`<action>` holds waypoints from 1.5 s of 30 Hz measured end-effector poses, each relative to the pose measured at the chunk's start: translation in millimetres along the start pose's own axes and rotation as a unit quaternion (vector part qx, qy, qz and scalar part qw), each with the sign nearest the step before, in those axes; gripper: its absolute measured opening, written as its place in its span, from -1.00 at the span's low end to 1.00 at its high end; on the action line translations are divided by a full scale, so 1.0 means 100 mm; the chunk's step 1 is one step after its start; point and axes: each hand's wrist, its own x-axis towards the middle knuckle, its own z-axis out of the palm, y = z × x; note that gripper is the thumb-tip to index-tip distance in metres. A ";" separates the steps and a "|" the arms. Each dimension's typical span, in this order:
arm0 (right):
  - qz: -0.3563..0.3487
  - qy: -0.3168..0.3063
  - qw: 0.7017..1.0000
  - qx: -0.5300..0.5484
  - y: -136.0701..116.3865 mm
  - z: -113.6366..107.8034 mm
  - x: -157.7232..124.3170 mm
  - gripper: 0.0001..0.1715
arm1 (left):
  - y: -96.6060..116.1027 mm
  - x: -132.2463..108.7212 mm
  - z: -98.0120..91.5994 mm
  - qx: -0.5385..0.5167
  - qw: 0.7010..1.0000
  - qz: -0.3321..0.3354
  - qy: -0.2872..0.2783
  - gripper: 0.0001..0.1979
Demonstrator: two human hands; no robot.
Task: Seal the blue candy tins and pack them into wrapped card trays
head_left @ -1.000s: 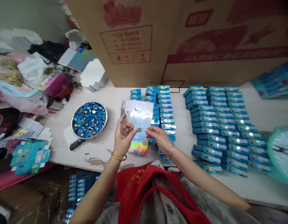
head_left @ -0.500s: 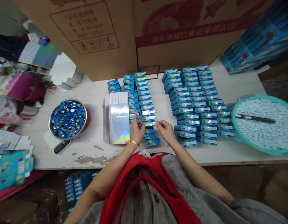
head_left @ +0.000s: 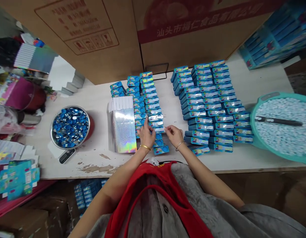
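Observation:
My left hand (head_left: 146, 135) and my right hand (head_left: 174, 134) pinch the two ends of a small silvery pouch (head_left: 159, 129) just above a row of small blue boxes (head_left: 151, 105) on the white table (head_left: 93, 99). Both hands have closed fingers. A stack of holographic pouches (head_left: 123, 127) lies directly left of my left hand. A larger block of blue boxes (head_left: 212, 102) lies to the right of my right hand.
A metal bowl of blue caps (head_left: 70, 126) stands at left with a small black device (head_left: 66, 155) before it. A teal basin of white pellets (head_left: 283, 127) sits at right. Big cardboard cartons (head_left: 133, 36) wall the back. Clutter and flat printed cartons (head_left: 17, 178) fill the left.
A second ago both hands held a pouch up in the air; they have lowered it to the row of blue boxes. The view has swung right, revealing the teal basin.

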 end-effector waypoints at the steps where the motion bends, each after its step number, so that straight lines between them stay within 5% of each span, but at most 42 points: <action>1: 0.002 -0.001 1.000 0.005 0.02 0.01 0.01 -0.66 | 0.01 0.00 0.00 0.009 1.000 -0.001 -0.002 -0.24; 14: 0.058 -0.013 0.993 0.098 0.27 0.31 0.14 -0.70 | -0.03 0.08 -0.06 0.104 0.992 -0.070 -0.005 -0.16; 21: 0.078 0.050 0.984 0.150 0.10 0.00 0.04 -0.46 | 0.09 -0.10 -0.42 -0.095 0.992 0.052 0.058 -0.80; 24: 0.116 -0.015 0.958 0.261 -0.09 -0.08 -0.18 -0.31 | 0.16 -0.22 -0.50 -0.248 0.969 -0.003 0.013 -0.81; 27: 0.143 -0.075 0.932 0.324 -0.23 -0.06 -0.36 -0.41 | 0.14 -0.32 -0.44 -0.353 0.927 -0.119 -0.036 -0.81; 31: 0.140 -0.055 0.926 0.345 -0.22 -0.01 -0.42 -0.48 | 0.10 -0.38 -0.33 -0.401 0.885 -0.231 -0.044 -0.81; 35: 0.162 0.011 0.934 0.318 -0.13 -0.05 -0.39 -0.41 | 0.20 -0.39 -0.37 -0.449 0.858 -0.241 -0.065 -0.79; 38: 0.214 -0.037 0.922 0.320 -0.12 -0.07 -0.42 -0.29 | 0.27 -0.38 -0.40 -0.483 0.841 -0.229 -0.089 -0.78; 41: 0.192 -0.082 0.914 0.348 -0.14 -0.03 -0.47 -0.42 | 0.21 -0.37 -0.36 -0.460 0.846 -0.257 -0.077 -0.80; 45: 0.119 -0.054 0.943 0.306 -0.10 0.05 -0.46 -0.56 | 0.04 -0.35 -0.24 -0.342 0.905 -0.247 -0.046 -0.86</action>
